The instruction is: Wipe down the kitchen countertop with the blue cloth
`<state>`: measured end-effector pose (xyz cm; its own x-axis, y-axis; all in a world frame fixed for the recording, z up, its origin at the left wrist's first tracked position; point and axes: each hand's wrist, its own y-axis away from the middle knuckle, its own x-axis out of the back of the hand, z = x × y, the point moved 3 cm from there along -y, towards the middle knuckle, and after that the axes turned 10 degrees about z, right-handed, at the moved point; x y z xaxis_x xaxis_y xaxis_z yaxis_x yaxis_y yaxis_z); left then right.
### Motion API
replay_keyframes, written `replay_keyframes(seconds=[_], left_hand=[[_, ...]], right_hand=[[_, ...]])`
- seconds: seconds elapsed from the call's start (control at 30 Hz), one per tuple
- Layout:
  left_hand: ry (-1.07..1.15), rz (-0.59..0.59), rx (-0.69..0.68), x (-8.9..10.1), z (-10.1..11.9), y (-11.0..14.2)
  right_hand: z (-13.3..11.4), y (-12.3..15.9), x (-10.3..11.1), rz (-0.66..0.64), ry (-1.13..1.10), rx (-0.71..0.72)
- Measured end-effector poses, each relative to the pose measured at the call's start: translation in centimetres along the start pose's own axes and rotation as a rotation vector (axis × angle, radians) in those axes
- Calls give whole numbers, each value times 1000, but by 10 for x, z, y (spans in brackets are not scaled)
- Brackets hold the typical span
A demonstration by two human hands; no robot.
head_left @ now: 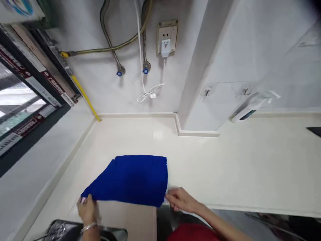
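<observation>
A flat blue cloth (135,179) is spread over the pale countertop, its far edge straight and its left side slanting toward me. My left hand (87,209), with a bracelet at the wrist, pinches the cloth's near left corner. At the near right corner, my right hand (181,199) grips the cloth's edge between thumb and fingers. Between the two hands the near edge runs fairly taut. Whether the cloth rests fully on the counter or is slightly lifted, I cannot tell.
A white spray bottle (247,108) leans by the wall on the right. Hoses with blue-handled valves (120,71) and a plugged-in socket (167,37) are on the back wall. A yellow pipe (85,97) runs down the left corner. A metal sink or stove edge (122,233) shows at the bottom.
</observation>
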<state>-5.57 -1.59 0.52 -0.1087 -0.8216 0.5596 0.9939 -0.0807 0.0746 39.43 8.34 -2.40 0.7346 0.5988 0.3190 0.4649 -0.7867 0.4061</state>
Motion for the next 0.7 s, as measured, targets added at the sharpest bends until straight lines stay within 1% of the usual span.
replay_keyframes(seconds=[0.03, 0.07, 0.1, 0.13, 0.17, 0.23, 0.3, 0.33, 0.37, 0.4, 0.43, 0.5, 0.57, 0.63, 0.7], left_hand=[[-30, 53, -61, 6, -1, 3], [-50, 82, -154, 9, -1, 13], [-55, 72, -272, 9, -1, 29], [-57, 34, -417, 6, -1, 51], [-23, -77, -545, 0, -1, 80], [12, -372, -761, -19, -4, 148], [-27, -604, -1035, -38, -7, 217], [-80, -655, -1151, -46, -9, 244], [-129, -655, -1225, -52, -10, 264], [-175, -626, -1258, -57, -11, 276], [-210, -589, -1266, -60, -11, 282], [-238, -539, -1234, -63, -12, 279], [-219, -554, -1206, -62, -14, 270], [-159, -610, -1176, -60, -16, 264], [-117, -633, -1062, -55, -16, 261]], right_hand=[[-2, -2, 11, 98, 137, 98], [-5, -8, 24, 222, 265, 199], [-8, -16, 38, 340, 359, 284], [-11, -26, 49, 420, 418, 348], [-14, -40, 58, 458, 452, 408], [-20, -69, 65, 435, 492, 546], [-26, -98, 59, 348, 575, 703], [-29, -110, 53, 304, 625, 774], [-31, -120, 47, 267, 664, 823], [-32, -127, 43, 243, 685, 849], [-32, -132, 40, 231, 691, 864], [-31, -135, 39, 231, 676, 887], [-25, -127, 45, 238, 650, 920], [-16, -113, 57, 242, 607, 953], [-3, -96, 70, 226, 563, 974]])
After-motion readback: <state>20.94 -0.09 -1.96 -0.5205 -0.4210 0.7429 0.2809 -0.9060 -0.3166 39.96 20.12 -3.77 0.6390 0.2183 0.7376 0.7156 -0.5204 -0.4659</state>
